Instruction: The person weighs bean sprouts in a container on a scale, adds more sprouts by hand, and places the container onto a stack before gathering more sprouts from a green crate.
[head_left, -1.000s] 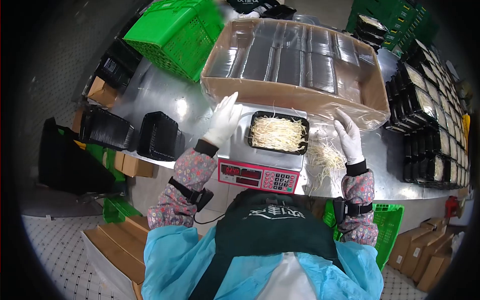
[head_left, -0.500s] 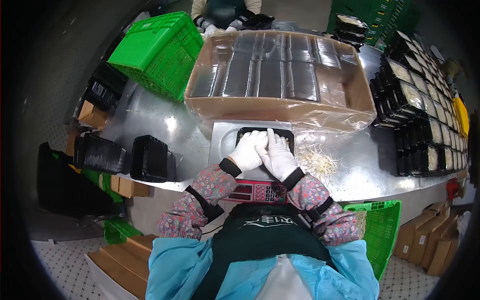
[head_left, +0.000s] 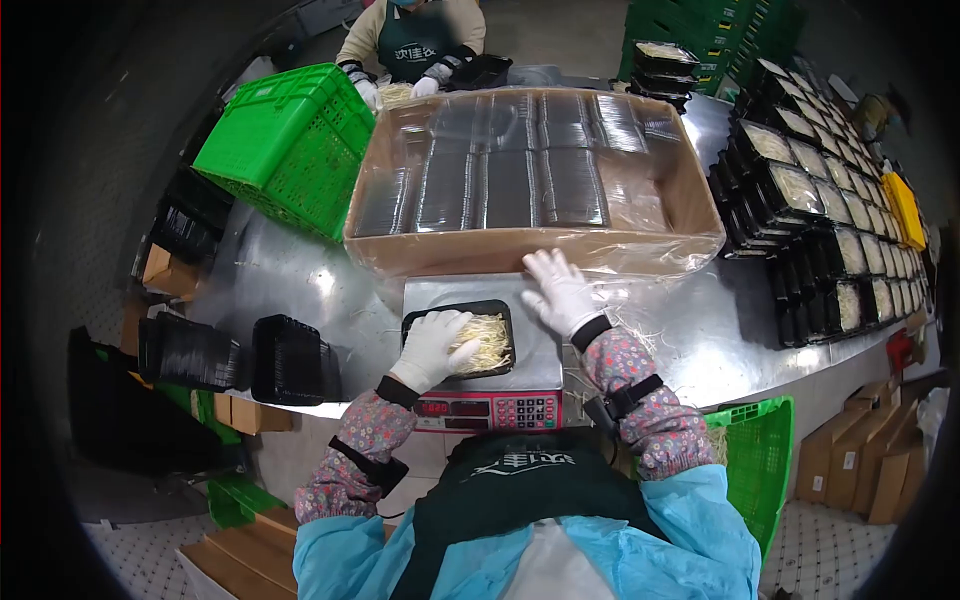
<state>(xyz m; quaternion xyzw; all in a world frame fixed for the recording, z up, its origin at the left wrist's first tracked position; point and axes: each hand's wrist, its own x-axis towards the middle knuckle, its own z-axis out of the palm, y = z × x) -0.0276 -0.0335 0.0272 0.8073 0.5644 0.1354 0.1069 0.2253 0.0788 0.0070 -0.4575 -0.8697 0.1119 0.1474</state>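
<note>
One tray (head_left: 492, 343) under left hand (head_left: 433, 347).

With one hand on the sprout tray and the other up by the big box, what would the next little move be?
Probably the right hand reaches into the cardboard box for a clear lid: the left hand presses the sprouts in the uncovered black tray on the scale.

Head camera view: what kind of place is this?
Most likely a food packing line. Bean sprouts sit in a black tray on a weighing scale, filled trays are stacked at the right, and a cardboard box holds clear lids.
</note>
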